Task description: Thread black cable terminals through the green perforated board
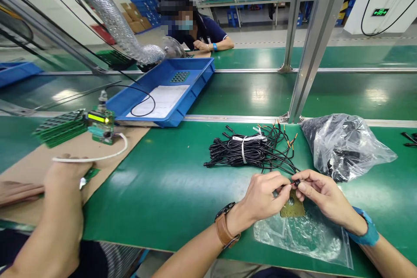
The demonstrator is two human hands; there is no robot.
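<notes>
My left hand (263,195), with a brown watch strap at its wrist, is closed with thumb and fingers pinching a thin wire end that shows some red. Close against it, my right hand (321,191) pinches a small black cable connector (296,182) between thumb and fingertips. Fingers partly hide how wire and connector meet. Just beyond both hands lies a tied bundle of black cables (239,150), its loose orange-tipped ends fanning right. Below my fingers, a small yellowish square plate (295,210) rests on a flat clear plastic bag (312,239).
A clear bag of black parts (345,147) stands right, beside a metal post (312,43). A co-worker's arm (61,200) reaches over cardboard at left, near a lit test board (100,121). A blue tray (195,91) sits further back; another person sits opposite.
</notes>
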